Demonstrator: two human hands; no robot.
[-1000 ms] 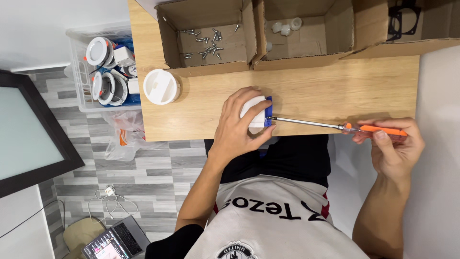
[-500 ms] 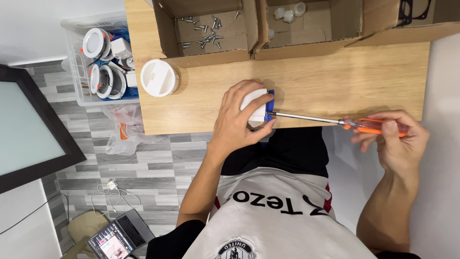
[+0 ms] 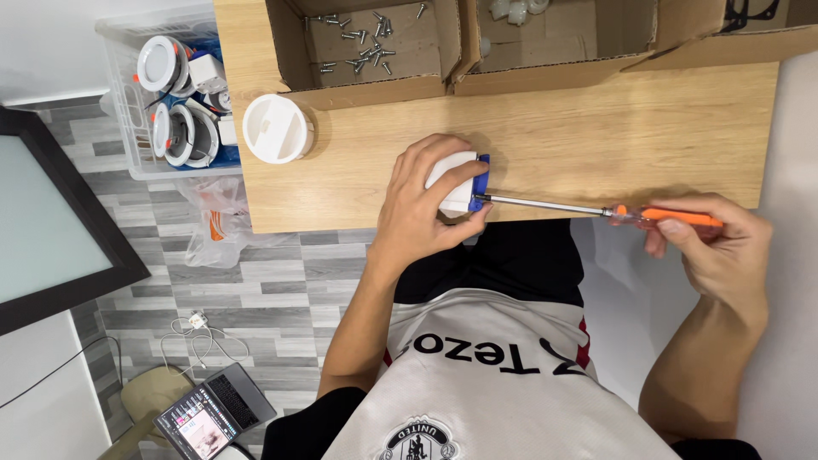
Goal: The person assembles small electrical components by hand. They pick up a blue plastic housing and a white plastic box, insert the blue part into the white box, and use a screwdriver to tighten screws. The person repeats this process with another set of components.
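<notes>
My left hand (image 3: 422, 213) grips a small white block with a blue end piece (image 3: 460, 181) at the near edge of the wooden table (image 3: 596, 128). A long screwdriver (image 3: 588, 209) with an orange handle lies level in my right hand (image 3: 716, 247), its metal tip pressed against the blue end. A round white cap-shaped part (image 3: 276, 128) rests on the table to the left of my left hand.
Two open cardboard boxes stand at the table's far side: one with several loose screws (image 3: 358, 43), one with small white parts (image 3: 520, 17). A clear bin (image 3: 170, 94) of round white fittings sits on the floor at left, near a plastic bag (image 3: 213, 230) and a laptop (image 3: 213, 413).
The view has shifted slightly. Both hands hold the same grip, with the screwdriver still pressed to the blue end of the white block.
</notes>
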